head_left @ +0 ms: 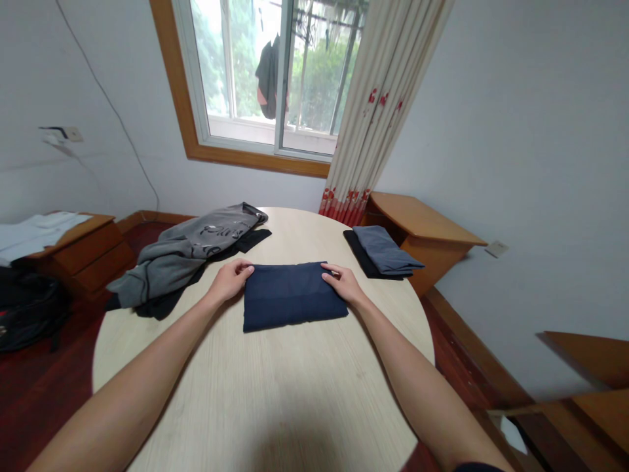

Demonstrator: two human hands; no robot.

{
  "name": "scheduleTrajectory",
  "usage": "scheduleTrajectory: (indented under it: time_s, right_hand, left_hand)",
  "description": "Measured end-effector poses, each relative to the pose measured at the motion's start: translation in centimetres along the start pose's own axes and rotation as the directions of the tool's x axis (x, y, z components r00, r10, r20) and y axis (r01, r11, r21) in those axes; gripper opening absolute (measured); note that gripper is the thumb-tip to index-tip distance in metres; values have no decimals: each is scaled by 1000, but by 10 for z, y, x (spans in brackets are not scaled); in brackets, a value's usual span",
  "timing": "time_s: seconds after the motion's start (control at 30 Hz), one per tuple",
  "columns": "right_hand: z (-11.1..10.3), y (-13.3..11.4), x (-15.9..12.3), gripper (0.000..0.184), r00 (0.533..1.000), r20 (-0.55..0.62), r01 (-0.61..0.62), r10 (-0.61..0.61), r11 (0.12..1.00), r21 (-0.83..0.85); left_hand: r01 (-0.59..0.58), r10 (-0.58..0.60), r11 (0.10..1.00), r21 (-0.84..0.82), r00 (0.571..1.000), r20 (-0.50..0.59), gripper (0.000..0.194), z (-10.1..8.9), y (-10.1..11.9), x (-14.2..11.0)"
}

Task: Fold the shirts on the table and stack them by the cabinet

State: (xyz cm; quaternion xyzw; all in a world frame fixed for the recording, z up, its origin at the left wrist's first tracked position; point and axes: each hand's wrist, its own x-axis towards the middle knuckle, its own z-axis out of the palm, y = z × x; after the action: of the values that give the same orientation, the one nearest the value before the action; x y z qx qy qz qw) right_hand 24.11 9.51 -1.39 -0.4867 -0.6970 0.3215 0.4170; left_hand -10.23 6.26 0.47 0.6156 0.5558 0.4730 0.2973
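Observation:
A dark blue garment (293, 296), folded into a flat rectangle, lies in the middle of the round table; its exact kind is hidden by the folds. At its far left corner, my left hand (230, 280) grips the edge between thumb and fingers. My right hand (345, 284) grasps the far right corner, with the thumb on top of the cloth and the index finger along the edge. Both forearms reach in from the near side, one on each side of the garment.
On the pale round table (275, 400), a rumpled grey garment with lettering (191, 246) lies over black cloth (254, 241) at left. Folded grey cloth (386, 249) rests on folded black cloth (361, 254) at right. A wooden desk (422, 219) stands behind.

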Motion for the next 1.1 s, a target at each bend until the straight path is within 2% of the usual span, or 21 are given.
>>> scheduleTrajectory:
  time_s: [0.1,0.23,0.4,0.47,0.57,0.63,0.73,0.8,0.9,1.0,1.1]
  right_hand:
    - [0,-1,0,46,996,-60,67,-66,998,16]
    - [3,2,3,42,982,-119,139,-145,989,-56]
    - [8,10,6,41,978,-94,165,-186,968,-191]
    - [9,12,6,42,976,-86,177,-199,960,-216]
    - [9,14,5,45,974,-76,189,-214,949,-250]
    - [9,14,4,48,973,-68,194,-220,942,-273]
    - [9,15,4,50,973,-56,199,-224,937,-288]
    - [10,14,4,50,972,-51,205,-230,932,-300]
    - [13,14,3,51,971,-57,200,-232,920,-336]
    - [17,15,3,50,972,-66,186,-228,906,-381]
    - [19,15,3,48,970,-62,187,-234,888,-419]
  left_hand:
    - [-11,7,997,-73,999,-53,43,1,3,0]
    - [65,-78,983,-174,994,-73,51,3,3,-1]
    - [96,-100,994,-57,993,-67,44,1,-3,2]
    - [48,-43,997,62,996,-79,36,-1,-1,3]
    - [-144,181,941,306,979,-97,28,-1,13,-3]
    - [-272,319,866,420,947,-44,29,7,28,-13]
    - [-404,374,797,448,914,159,35,31,49,-35]
    - [-455,357,770,448,888,288,41,49,55,-48]
    - [-480,301,730,487,865,400,50,67,53,-60]
    - [-468,228,698,542,863,451,56,72,47,-61]
    - [-428,162,677,599,880,447,61,71,45,-59]
